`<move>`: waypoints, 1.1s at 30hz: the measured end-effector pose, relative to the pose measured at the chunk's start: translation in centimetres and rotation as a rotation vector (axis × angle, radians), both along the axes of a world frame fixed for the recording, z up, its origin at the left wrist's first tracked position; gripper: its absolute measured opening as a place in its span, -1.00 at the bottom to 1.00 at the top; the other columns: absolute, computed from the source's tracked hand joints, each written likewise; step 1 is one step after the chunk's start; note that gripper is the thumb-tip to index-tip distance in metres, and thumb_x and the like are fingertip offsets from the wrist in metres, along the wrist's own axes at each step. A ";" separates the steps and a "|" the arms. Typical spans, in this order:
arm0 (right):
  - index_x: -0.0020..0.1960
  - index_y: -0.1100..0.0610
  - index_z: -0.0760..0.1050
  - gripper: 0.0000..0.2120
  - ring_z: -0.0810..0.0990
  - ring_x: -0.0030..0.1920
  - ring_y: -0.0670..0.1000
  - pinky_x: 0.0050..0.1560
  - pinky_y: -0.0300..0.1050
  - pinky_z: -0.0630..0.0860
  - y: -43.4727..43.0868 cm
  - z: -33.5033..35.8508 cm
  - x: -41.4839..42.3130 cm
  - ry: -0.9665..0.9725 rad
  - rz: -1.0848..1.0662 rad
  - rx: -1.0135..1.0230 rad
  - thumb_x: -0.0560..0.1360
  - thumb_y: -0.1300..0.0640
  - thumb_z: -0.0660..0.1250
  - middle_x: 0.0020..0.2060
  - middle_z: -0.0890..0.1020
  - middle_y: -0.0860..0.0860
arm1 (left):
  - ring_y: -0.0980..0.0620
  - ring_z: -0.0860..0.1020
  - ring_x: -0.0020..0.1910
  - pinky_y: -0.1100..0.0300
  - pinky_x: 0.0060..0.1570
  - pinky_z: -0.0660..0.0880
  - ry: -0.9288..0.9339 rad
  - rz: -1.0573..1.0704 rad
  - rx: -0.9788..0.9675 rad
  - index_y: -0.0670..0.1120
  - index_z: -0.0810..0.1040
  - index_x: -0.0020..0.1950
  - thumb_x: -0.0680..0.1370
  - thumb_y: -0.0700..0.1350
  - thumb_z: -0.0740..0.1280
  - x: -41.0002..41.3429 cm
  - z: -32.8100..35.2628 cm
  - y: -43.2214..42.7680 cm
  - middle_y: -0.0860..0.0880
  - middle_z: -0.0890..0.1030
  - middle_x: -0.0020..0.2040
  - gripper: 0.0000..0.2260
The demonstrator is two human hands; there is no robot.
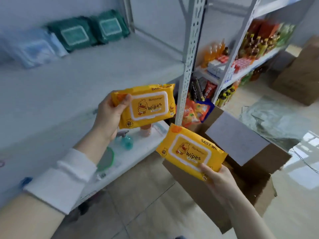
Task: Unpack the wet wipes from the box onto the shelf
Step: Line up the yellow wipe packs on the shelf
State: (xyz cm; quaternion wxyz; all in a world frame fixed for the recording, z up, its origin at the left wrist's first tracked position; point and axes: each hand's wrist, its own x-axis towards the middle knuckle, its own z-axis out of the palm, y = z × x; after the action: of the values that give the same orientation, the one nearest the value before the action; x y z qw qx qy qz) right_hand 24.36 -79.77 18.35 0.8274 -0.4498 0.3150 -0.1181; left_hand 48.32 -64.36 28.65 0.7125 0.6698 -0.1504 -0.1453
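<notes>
My left hand [107,114] grips a yellow pack of baby wipes [146,106] by its left end, held in the air in front of the white shelf [96,69]. My right hand [217,178] holds a second yellow wipes pack [189,150] by its lower right corner, just above the open cardboard box [245,171] on the floor. Two dark green wipes packs [89,31] and pale blue packs [34,47] lie at the back of the shelf.
A perforated metal upright [189,54] stands at the shelf's right end. A lower shelf [138,149] holds small bottles and a green-rimmed item. Further right, racks hold drinks and snacks [241,54]. Another cardboard box [300,71] and plastic sheeting [274,121] lie on the tiled floor.
</notes>
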 end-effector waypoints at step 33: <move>0.04 0.12 0.52 -0.07 0.70 -0.14 -0.07 -0.24 -0.25 0.60 31.3 8.5 63.8 -0.233 0.654 -0.336 -0.28 -0.14 0.65 -0.16 0.72 -0.05 | -0.07 0.57 0.00 -0.04 0.05 0.49 0.076 0.623 -0.021 -0.02 0.48 -0.02 0.56 -0.11 0.26 44.3 -0.2 48.2 -0.05 0.59 0.00 -0.98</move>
State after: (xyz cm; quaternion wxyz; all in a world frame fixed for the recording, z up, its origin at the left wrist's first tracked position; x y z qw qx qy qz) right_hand 88.15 -48.46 26.86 0.7663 -0.6395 0.0349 0.0516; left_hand 92.66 -16.13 28.49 0.7346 0.6704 0.0874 0.0568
